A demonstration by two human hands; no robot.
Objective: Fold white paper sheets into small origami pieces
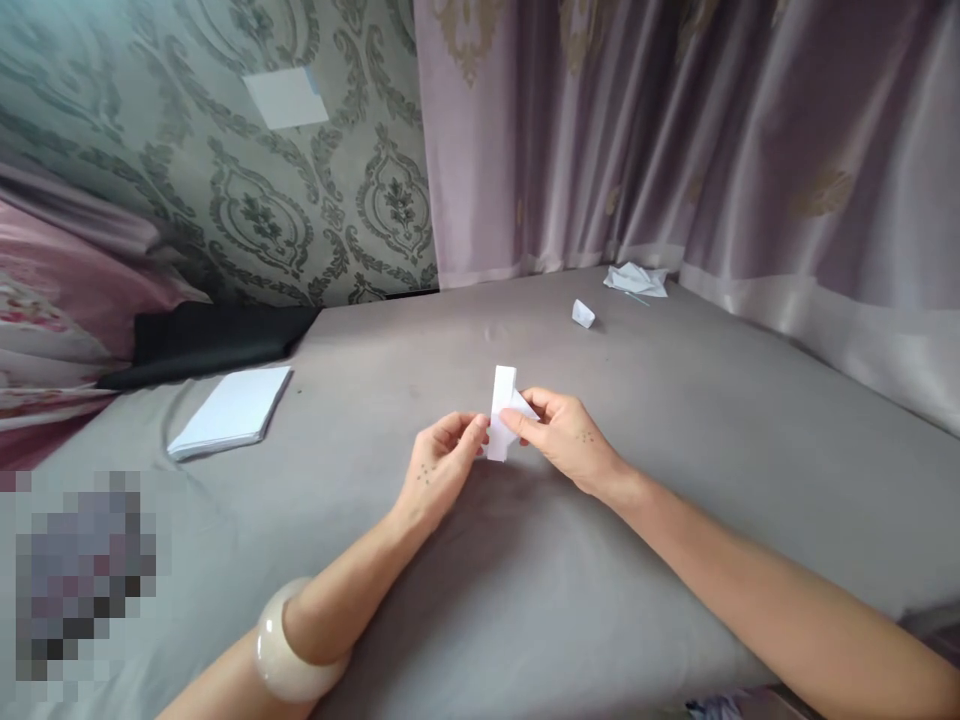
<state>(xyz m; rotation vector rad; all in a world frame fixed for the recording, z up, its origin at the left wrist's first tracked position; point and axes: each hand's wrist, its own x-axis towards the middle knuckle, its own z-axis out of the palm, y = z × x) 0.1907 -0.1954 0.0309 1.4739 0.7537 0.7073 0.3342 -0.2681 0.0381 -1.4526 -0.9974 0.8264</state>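
A small folded white paper strip (501,395) stands upright just above the grey bed sheet (675,480), pinched between both hands. My left hand (442,465) grips its lower left edge with thumb and fingers closed. My right hand (559,435) pinches its right side, where a small flap sticks out. A pale bangle (281,650) sits on my left wrist.
A stack of white paper sheets (232,410) lies at the left on the sheet. A small folded paper piece (583,314) and crumpled paper scraps (637,279) lie at the back by the pink curtain (675,130). Black cloth (217,335) and a floral pillow (52,330) are at the left.
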